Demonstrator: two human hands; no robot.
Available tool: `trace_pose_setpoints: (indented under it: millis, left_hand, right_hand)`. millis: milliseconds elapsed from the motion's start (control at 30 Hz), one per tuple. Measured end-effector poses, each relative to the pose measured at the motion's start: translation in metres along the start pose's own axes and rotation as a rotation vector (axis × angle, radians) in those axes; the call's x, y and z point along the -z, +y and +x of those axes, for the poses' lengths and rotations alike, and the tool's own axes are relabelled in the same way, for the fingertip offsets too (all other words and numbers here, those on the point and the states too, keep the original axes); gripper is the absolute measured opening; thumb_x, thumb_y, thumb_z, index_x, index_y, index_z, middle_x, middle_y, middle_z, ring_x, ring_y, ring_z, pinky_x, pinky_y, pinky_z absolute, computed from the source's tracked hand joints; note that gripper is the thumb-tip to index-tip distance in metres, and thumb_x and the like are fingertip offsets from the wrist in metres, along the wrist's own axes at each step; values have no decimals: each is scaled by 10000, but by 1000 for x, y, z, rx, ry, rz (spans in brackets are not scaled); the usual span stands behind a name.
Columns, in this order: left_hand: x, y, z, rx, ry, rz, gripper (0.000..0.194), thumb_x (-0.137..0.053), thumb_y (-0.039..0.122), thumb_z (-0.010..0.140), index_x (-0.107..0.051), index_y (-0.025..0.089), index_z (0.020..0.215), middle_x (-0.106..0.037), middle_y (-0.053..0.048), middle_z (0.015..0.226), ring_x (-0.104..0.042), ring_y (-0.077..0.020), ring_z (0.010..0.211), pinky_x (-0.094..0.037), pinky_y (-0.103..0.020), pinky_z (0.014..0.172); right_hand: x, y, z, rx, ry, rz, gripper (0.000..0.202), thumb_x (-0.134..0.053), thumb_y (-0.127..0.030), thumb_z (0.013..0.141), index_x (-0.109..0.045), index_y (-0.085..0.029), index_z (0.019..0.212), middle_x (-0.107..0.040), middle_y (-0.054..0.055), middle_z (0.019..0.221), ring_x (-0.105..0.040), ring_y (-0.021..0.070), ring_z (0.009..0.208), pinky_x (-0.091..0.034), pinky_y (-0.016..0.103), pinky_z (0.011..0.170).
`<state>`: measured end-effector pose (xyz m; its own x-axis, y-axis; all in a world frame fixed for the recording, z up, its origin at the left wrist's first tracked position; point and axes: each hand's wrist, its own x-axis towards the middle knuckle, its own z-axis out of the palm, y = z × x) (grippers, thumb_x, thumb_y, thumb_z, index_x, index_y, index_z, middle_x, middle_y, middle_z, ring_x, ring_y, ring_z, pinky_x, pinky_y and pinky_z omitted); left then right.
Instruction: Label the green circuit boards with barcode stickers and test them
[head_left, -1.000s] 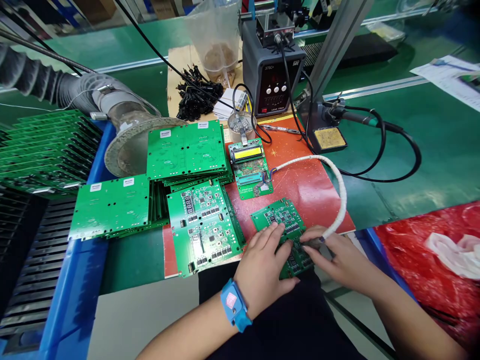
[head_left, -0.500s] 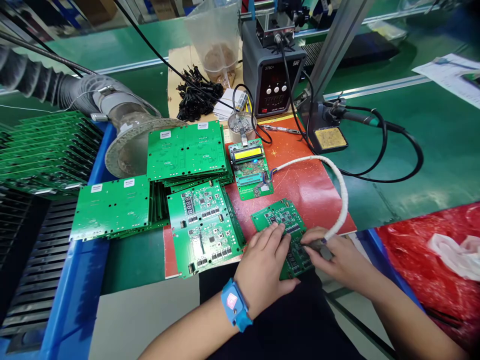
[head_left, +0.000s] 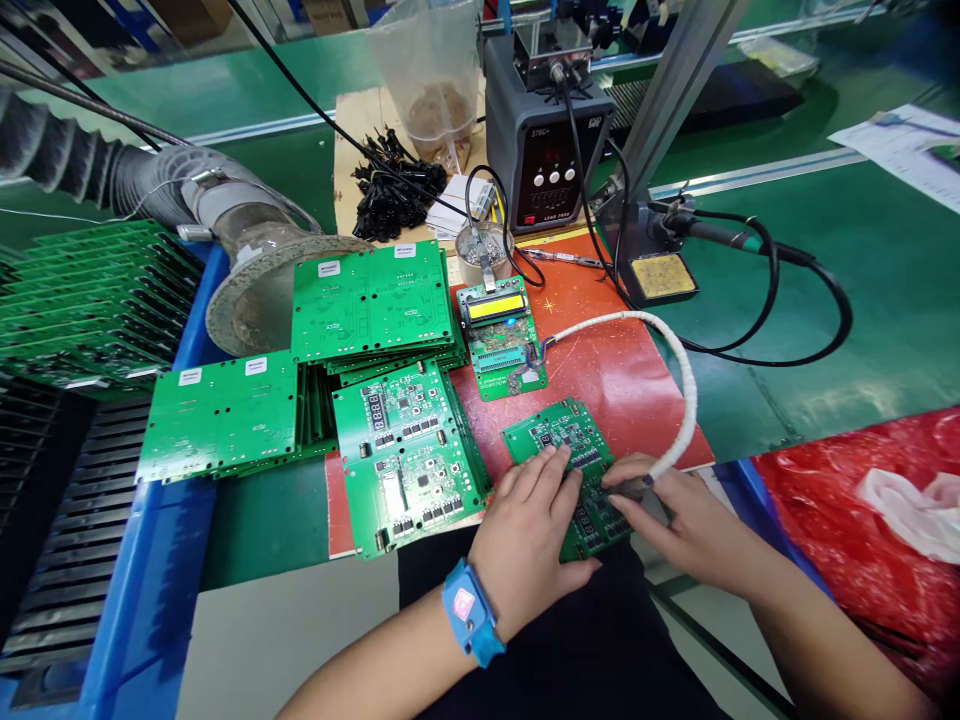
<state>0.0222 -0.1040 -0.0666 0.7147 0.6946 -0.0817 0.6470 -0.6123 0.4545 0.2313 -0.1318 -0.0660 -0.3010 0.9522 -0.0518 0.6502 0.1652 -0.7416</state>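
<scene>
A green circuit board (head_left: 592, 425) with digit displays and small chips lies at the front edge of the red mat, partly over my lap. My left hand (head_left: 529, 525) rests flat across it, fingers stretched out and the blue wrist strap (head_left: 471, 610) behind. With thumb and fingers my right hand (head_left: 690, 520) pinches a grey cable connector (head_left: 636, 488) against the board's right side; its tip is hidden. From there a white-sleeved cable (head_left: 686, 400) curves back to a small programmer board (head_left: 495, 380) with a lit yellow screen.
Stacked green circuit boards (head_left: 225, 420) stand to the left, beside a fume hose funnel (head_left: 255, 290) and a blue bin (head_left: 135, 600). Behind are a soldering station (head_left: 551, 150), a soldering iron (head_left: 720, 235) and a sponge (head_left: 664, 277). Red plastic (head_left: 900, 570) fills the right side.
The thumb and fingers of my right hand have shifted slightly around the connector, and less of its grey body shows. My left hand and the board stay in place.
</scene>
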Motion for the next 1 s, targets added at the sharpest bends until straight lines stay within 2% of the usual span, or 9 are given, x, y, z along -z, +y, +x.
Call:
trace_pose_setpoints:
  millis: [167,267,367,567,667,800,1000]
  left_hand:
    - [0,4,1,62,-27,19,926,-725,465,644,-321,141,1411,-146,-109,1553,-293,-317,1360,-351,-457,1064]
    - [0,7,3,117,-42,44,1020,-742,488,608,-268,127,1436,-129,-128,1553,-199,-340,1396,-357,-475,1056]
    - [2,11,6,151,-48,88,1116,-761,533,582,-209,113,1456,-114,-156,1549,-204,-341,1396,-369,-465,1049]
    - [4,13,15,173,-71,138,1343,-701,770,387,-256,59,1437,-160,-252,1515,-335,-383,1327,-386,-474,1025]
    - [4,13,18,163,-38,136,1374,-616,845,354,-288,47,1423,-199,-273,1499,-367,-392,1299,-370,-489,1028]
    - [2,14,21,170,0,155,1334,-625,834,386,-315,36,1409,-244,-277,1484,-391,-389,1271,-358,-491,1031]
    - [-1,18,25,203,-17,176,1343,-702,777,363,-276,91,1436,-228,-279,1489,-358,-423,1292,-325,-540,1034]
  right_hand:
    - [0,0,0,-1,11,3,158,-472,-215,892,-517,-222,1043,-636,70,992,-632,180,898,-523,326,795]
    - [-1,1,0,-2,11,7,160,-479,-210,887,-518,-222,1042,-633,68,996,-629,179,896,-522,320,791]
    - [-1,2,0,-4,-4,12,155,-478,-207,888,-511,-221,1039,-619,68,995,-617,175,898,-518,320,793]
    - [0,1,1,-4,-10,18,155,-469,-213,897,-503,-218,1049,-609,73,996,-609,174,899,-518,333,793]
    - [0,0,1,-15,-5,20,143,-466,-213,898,-509,-219,1034,-620,72,980,-619,174,878,-527,332,778]
    - [0,-1,1,-30,3,21,133,-468,-215,893,-515,-222,1016,-631,68,974,-630,178,873,-533,329,768]
    - [1,-1,2,-36,-8,31,137,-462,-221,893,-516,-224,1019,-635,65,976,-632,180,877,-531,332,774]
